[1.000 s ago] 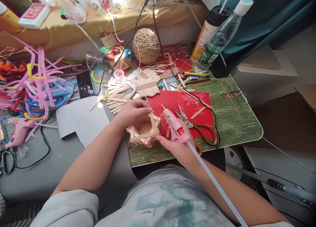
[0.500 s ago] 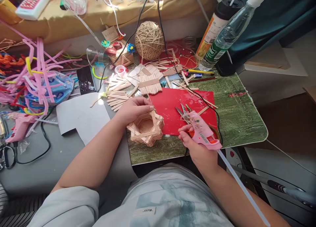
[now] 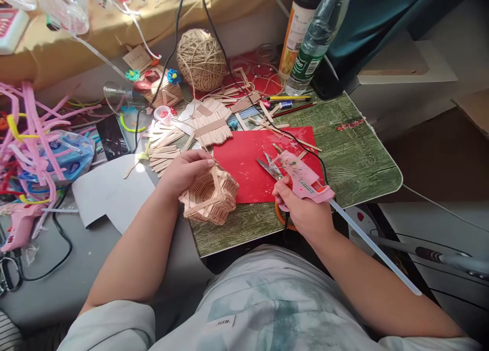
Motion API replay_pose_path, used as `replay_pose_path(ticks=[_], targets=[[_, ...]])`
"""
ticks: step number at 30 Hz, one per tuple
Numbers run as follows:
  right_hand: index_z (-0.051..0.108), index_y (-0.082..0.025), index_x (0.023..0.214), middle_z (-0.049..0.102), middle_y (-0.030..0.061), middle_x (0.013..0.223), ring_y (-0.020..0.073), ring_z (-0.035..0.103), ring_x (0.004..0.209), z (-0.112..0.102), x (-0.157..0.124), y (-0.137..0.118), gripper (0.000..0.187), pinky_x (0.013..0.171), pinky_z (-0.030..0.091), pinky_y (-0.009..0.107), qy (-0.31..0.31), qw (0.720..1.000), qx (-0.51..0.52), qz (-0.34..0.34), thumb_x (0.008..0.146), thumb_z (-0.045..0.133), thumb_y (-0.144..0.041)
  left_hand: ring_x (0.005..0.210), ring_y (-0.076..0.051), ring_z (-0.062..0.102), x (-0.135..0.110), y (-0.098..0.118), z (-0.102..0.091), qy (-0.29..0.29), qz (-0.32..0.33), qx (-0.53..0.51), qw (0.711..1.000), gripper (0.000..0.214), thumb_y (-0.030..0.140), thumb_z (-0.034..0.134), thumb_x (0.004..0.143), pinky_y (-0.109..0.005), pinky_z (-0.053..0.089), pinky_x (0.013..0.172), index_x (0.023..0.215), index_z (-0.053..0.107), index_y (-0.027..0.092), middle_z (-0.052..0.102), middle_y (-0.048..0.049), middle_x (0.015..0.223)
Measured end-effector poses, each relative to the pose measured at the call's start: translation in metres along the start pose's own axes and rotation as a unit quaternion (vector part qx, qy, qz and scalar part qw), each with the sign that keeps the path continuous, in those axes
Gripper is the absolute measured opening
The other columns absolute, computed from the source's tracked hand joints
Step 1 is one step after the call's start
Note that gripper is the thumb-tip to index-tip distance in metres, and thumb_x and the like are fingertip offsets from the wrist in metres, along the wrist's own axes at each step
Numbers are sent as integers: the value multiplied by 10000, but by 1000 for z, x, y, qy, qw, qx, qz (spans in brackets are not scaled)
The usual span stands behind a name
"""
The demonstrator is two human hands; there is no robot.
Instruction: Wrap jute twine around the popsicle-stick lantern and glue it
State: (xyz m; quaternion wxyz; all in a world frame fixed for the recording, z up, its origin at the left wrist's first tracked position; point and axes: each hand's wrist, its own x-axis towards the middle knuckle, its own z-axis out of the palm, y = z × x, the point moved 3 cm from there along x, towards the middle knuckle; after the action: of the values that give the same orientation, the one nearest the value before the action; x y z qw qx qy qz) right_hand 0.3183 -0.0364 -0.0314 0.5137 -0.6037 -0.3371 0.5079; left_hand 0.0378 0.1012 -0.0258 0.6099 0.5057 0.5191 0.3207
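Note:
My left hand (image 3: 187, 168) grips the far rim of a star-shaped craft-stick basket (image 3: 214, 204), which has twine along its edges and is tilted so its side shows. Closed around the handle of a pink hot glue gun (image 3: 301, 172) is my right hand (image 3: 305, 206). A long clear glue stick (image 3: 374, 246) sticks out of the gun's back, and its nozzle points away from me. Orange-handled scissors (image 3: 270, 168) lie under the gun, partly hidden by it and my hand. Beneath them is a red sheet (image 3: 248, 160) on the wood-patterned board.
Loose craft sticks (image 3: 164, 157) and a twine ball (image 3: 201, 59) lie behind the basket. A water bottle (image 3: 315, 45) stands at the back right. Pink pipe cleaners (image 3: 34, 122), white paper (image 3: 114, 190) and a second glue gun (image 3: 21, 226) occupy the left. Black cords (image 3: 244, 86) cross the board.
The basket has tipped in my left hand, so more of its side faces me. The glue gun has shifted slightly, uncovering more of the scissors. The whole view has swung a little.

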Motion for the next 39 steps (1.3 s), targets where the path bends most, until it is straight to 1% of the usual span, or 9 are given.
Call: replay_pose_path(ticks=[3,9,16,23,27,31,34,37,39], targets=[[659,-235,951,745,2,886,165,717,755,4,2,2,416,762,630,311,-2,999,33,10,781,922,-509,723,-145,653,0,0,-1,6,-2,1,1000,279,387,955,676,-263,508,707,781,781,196,755,-26,816],[695,-223,950,768,19,968,195,753,898,-3,4,2,343,939,628,362,-22,1000,11,11,805,915,-443,772,-164,695,-5,1,4,-22,54,40,997,246,373,948,724,-274,543,732,812,806,193,789,-58,852],[688,-224,970,761,15,820,178,756,703,-13,10,6,450,655,626,279,-11,996,15,88,833,854,-619,780,-176,723,-6,-2,2,-31,56,46,997,234,372,939,755,-287,573,738,837,814,192,813,-75,880],[687,-217,941,787,60,967,242,786,871,-14,27,-14,452,669,619,301,-16,997,-53,60,787,881,-595,838,-207,757,-2,0,-2,-45,97,28,994,209,359,933,768,-324,608,812,789,805,195,816,-88,852],[669,-229,946,799,59,966,255,798,913,-10,33,-20,467,627,585,271,-21,995,-43,92,757,897,-590,830,-206,757,-9,7,2,-78,139,58,986,146,301,891,830,-330,614,804,788,792,202,809,-86,839],[674,-212,894,787,63,851,226,786,785,-9,35,-14,470,599,569,264,-50,987,-52,145,796,848,-638,839,-206,769,-21,22,15,-163,230,161,946,24,217,826,893,-316,608,776,910,811,223,817,-91,881],[712,-223,965,748,28,762,185,726,670,-13,37,-9,389,587,558,270,-74,978,-113,161,844,827,-575,847,-218,781,-28,32,27,-234,302,205,901,105,167,805,893,-346,604,819,968,793,240,823,-82,880],[757,-248,1064,769,35,872,193,723,772,-14,40,-10,277,683,585,287,-106,976,-140,128,861,834,-419,885,-221,790,-31,39,31,-244,364,234,868,197,140,796,883,-351,600,857,1040,774,257,832,-78,915],[777,-262,1140,776,40,949,202,719,846,-12,41,-11,309,751,593,298,-140,976,-123,109,851,838,-353,908,-225,789,-33,42,31,-244,397,266,844,238,154,799,880,-358,602,873,1087,763,265,837,-75,936]])
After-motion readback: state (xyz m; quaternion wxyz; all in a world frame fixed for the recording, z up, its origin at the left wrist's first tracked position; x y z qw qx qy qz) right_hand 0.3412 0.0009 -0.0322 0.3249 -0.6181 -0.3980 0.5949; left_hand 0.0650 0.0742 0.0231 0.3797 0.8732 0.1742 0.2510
